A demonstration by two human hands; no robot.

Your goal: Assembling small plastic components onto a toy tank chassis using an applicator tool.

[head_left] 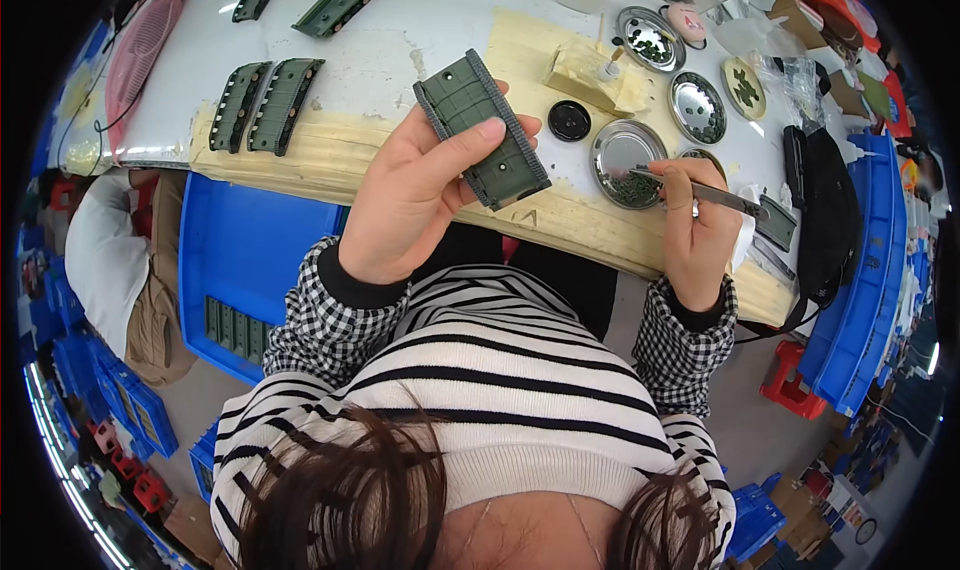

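Observation:
My left hand [395, 205] is closed round a green toy tank hull [478, 120] with dark tracks along its long sides. The thumb lies across its flat face, which has small round holes. In my right hand [695, 240] I pinch metal tweezers [722, 198]. Their tips reach into a round metal dish [627, 135], at a pile of tiny dark green parts [632, 190] by its near edge. Whether the tips grip a part is too small to tell. A black round lid [569, 120] sits left of the dish.
More hulls [285, 105] stand at the table's left. Further metal dishes [697, 107] with green parts and a yellowish block [597, 75] lie beyond my right hand. Below the table edge, a blue crate [255, 230] holds green pieces. A black bag [830, 200] is at the right.

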